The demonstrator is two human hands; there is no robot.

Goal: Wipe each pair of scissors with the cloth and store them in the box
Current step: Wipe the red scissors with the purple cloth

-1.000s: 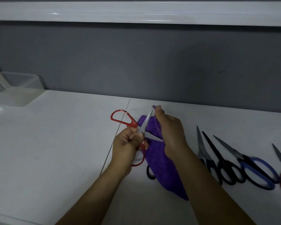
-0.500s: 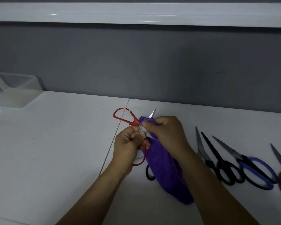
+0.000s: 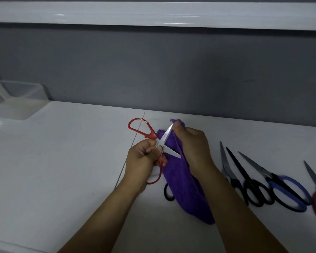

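Left hand [image 3: 142, 157] grips the open red scissors [image 3: 150, 133]; right hand [image 3: 195, 145] pinches the cloth [image 3: 182, 179] by a blade. Four other pairs [image 3: 247, 179] lie unwiped right of it. The box [image 3: 24, 92] sits far left, seemingly unfilled.

**Cloth back out at the blade tip**

Half a second ago the right hand [image 3: 193, 145] bunches the purple cloth [image 3: 182, 179] close against the pivot of the red scissors [image 3: 150, 134], hiding all but the point of the upper blade [image 3: 166, 134]. Now it pinches the cloth out at that point, and both blades show bare, spread in a V. A second ago it was at the point too.
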